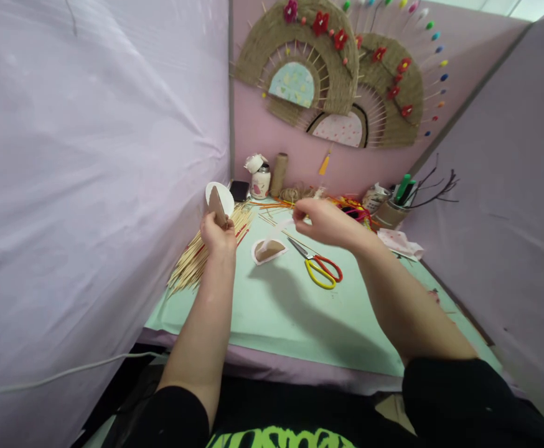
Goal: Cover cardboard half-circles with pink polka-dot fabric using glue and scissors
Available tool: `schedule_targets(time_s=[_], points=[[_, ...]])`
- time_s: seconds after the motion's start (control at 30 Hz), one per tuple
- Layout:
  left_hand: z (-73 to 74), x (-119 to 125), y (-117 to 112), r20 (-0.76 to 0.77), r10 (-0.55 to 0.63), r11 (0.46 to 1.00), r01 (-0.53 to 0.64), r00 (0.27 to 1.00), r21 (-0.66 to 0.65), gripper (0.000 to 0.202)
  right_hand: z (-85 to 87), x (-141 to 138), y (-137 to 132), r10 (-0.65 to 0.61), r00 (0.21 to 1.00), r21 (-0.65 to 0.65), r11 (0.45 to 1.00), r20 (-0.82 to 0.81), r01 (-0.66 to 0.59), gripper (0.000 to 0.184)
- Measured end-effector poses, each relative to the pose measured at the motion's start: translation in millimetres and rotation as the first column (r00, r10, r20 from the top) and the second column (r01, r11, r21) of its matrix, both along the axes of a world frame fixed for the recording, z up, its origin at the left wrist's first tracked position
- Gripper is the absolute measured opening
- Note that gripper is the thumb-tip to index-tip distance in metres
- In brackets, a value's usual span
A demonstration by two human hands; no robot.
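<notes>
My left hand (218,231) is closed on a brown cardboard piece (216,207), raised above the left of the table. Directly behind that piece shows a white round thing (225,198); whether my hand holds it too, I cannot tell. My right hand (310,219) pinches the end of a whitish strip (279,230), blurred, which trails down to the left. Below the strip, a half-round brown cardboard piece with a white border (270,251) lies on the table. Scissors (316,264) with one red and one yellow handle rest beside it, blades pointing up-left.
Thin wooden sticks (190,264) lie along the left wall. At the back stand a white bottle (261,183), a twine spool (279,174) and a pen holder (390,213). Two twine-wrapped fan shapes (332,74) hang on the pink wall. A patterned cloth (400,243) lies at right.
</notes>
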State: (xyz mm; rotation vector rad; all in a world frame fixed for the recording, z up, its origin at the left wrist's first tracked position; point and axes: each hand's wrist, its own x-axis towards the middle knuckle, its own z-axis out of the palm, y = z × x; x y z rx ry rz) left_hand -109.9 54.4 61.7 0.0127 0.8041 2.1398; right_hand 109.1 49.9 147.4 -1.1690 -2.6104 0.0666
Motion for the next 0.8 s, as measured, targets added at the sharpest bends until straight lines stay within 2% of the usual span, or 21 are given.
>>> schedule_targets(time_s=[0.13,0.2,0.27,0.33,0.43,0.53,0.67,0.8], points=[[-1.6,2.0,3.6,0.024,-0.044,0.999,0.044,0.999,0.003,0.008,-33.2,49.4,-57.4,0.06,0.994,-0.222,0.974,0.096,-0.037,0.017],[-0.9,5.4,4.1,0.039,-0.07,0.998,0.07,0.997,0.0,0.008,-52.2,72.3,-71.3,0.091,0.987,-0.351,0.936,0.134,-0.039,0.016],[0.9,10.9,3.4,0.061,-0.105,0.994,0.106,0.993,-0.009,0.009,-67.5,91.4,-72.6,0.061,0.987,-0.441,0.897,0.151,0.012,0.013],[2.8,17.5,2.0,0.065,-0.17,0.985,0.172,0.983,-0.022,0.008,-79.5,103.6,-63.4,-0.044,0.987,-0.44,0.891,0.157,0.109,0.016],[4.4,27.4,-0.7,0.009,-0.331,0.942,0.331,0.944,-0.05,0.009,-96.7,105.1,-41.1,-0.207,0.962,-0.343,0.903,0.179,0.259,0.017],[3.7,35.0,-3.1,-0.06,-0.463,0.885,0.458,0.884,-0.086,0.014,-115.9,92.8,-21.2,-0.256,0.941,-0.269,0.911,0.223,0.312,0.018],[2.4,40.1,-5.0,-0.115,-0.527,0.849,0.518,0.842,-0.103,0.015,-134.4,82.0,0.6,-0.363,0.899,-0.226,0.88,0.244,0.417,0.031],[3.4,40.7,-6.1,-0.138,-0.543,0.84,0.534,0.829,-0.097,0.011,-132.5,88.3,22.7,-0.46,0.847,-0.193,0.836,0.267,0.514,0.03]])
